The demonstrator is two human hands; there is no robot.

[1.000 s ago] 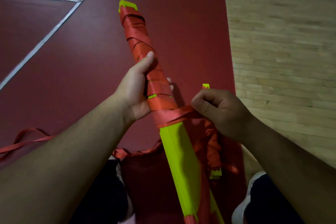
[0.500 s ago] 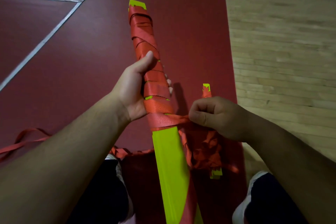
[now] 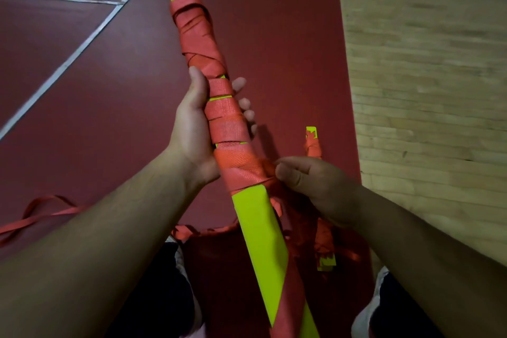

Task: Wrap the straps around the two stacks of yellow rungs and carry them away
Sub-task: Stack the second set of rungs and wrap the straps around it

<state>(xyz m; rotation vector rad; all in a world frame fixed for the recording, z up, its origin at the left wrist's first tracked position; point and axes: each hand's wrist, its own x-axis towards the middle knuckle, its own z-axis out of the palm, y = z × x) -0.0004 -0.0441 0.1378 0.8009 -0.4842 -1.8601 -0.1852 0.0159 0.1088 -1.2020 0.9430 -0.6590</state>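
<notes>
- The left hand [image 3: 197,129] is closed round the held stack of rungs [image 3: 259,228], with the thumb up the near side and fingertips showing past the far edge. It looks like the steadying grip, holding the stack tilted up off the floor so webbing can pass round it.
- The right hand [image 3: 310,181] is just below and to the right of the left. Its fingers are curled in on the strap [image 3: 227,129] at the stack's edge, seemingly pulling the newest turn taut.
- The red floor [image 3: 274,49] lies under both hands. The wooden floor [image 3: 425,90] begins well to the right of the right hand.
- Beyond the left thumb the held stack is bound in overlapping turns almost to its yellow tip. Below the right hand it is bare yellow, so I judge this wrap roughly half done.
- The second stack [image 3: 311,132] lies on the red floor behind the right hand. It is already bound and probably parked there until carrying.
- A loose length of strap [image 3: 41,214] trails on the floor left of the left forearm. It is likely slack for later turns, though where it joins is hidden.
</notes>
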